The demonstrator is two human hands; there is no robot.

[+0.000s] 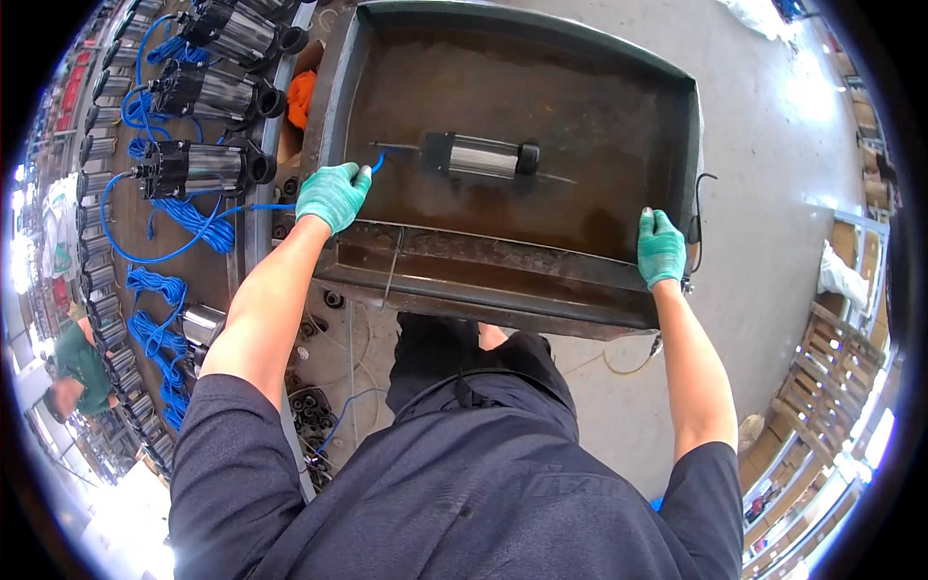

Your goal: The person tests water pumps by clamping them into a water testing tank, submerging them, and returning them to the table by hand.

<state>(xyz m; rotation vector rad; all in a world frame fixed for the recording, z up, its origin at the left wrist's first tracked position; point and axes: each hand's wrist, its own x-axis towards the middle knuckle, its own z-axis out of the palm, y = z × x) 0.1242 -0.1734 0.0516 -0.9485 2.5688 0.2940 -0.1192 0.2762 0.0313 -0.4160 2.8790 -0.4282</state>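
A cylindrical metal pump with black ends lies in the middle of a dark metal tank, which seems to hold shallow brownish water. From the pump's left side runs a blue cable. My left hand, in a green glove, is closed around this cable above the tank's left wall. The cable carries on leftward past my wrist. Also gloved in green, my right hand has its fingers bent at the tank's near right edge. That hand's grip is partly hidden.
On a bench to the left stand several similar pumps with coiled blue cables. An orange item sits beside the tank. A black hooked wire hangs at its right wall. Another person is at the far left. Wooden pallets stand at right.
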